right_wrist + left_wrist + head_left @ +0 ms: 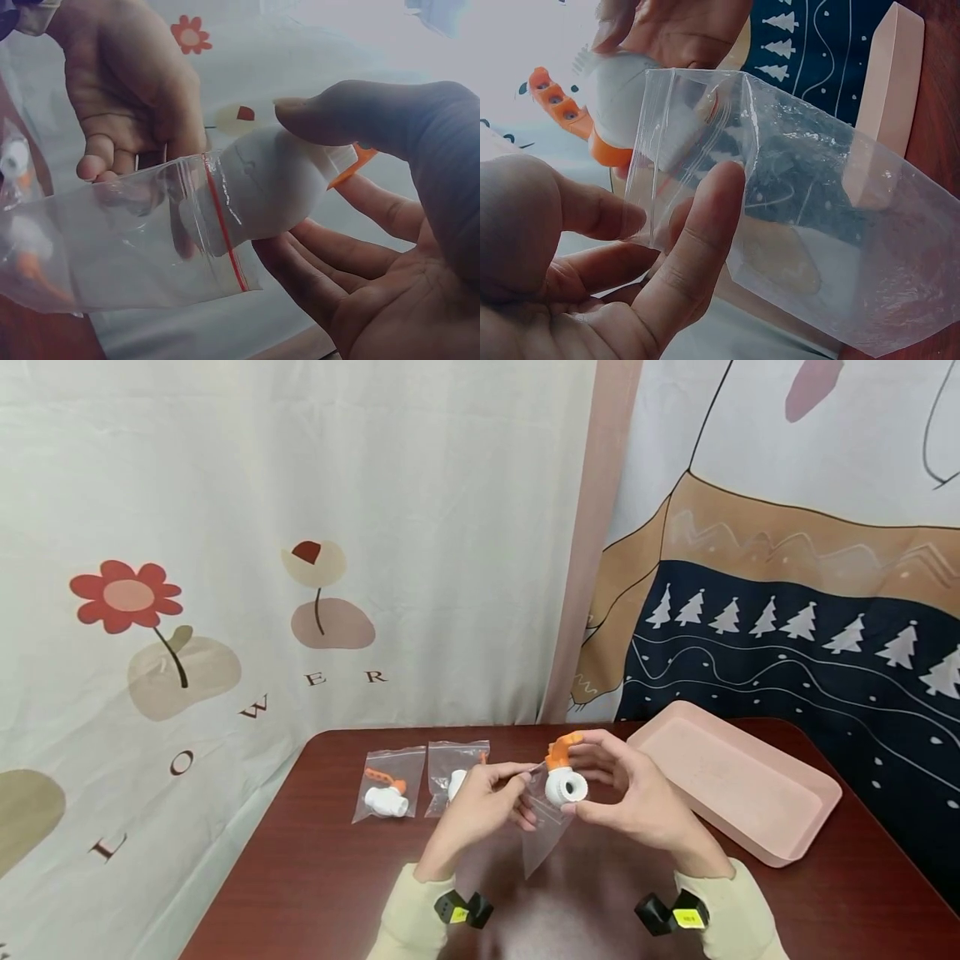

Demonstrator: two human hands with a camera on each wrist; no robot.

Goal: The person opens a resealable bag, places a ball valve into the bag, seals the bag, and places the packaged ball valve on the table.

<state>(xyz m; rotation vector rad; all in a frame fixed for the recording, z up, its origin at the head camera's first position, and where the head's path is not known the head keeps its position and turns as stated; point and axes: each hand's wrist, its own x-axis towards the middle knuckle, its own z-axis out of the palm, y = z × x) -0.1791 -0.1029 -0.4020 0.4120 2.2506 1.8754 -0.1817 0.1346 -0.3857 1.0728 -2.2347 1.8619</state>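
A white plastic ball valve (564, 786) with an orange handle (559, 750) is held up over the table by my right hand (637, 789), thumb on its body and fingers around the far side. Beside it, my left hand (480, 806) pinches the top edge of a clear zip bag (825, 202), which hangs down below the fingers. In the right wrist view one end of the valve body (270, 180) sits within the mouth of the bag, by the red zip line (223, 221).
Two more clear bags lie at the back left of the dark red table (300, 877). One bagged valve (387, 801) shows whole; the other valve (455, 783) is partly behind my left hand. A pink tray (738, 785) stands on the right, with printed curtains (450, 527) behind.
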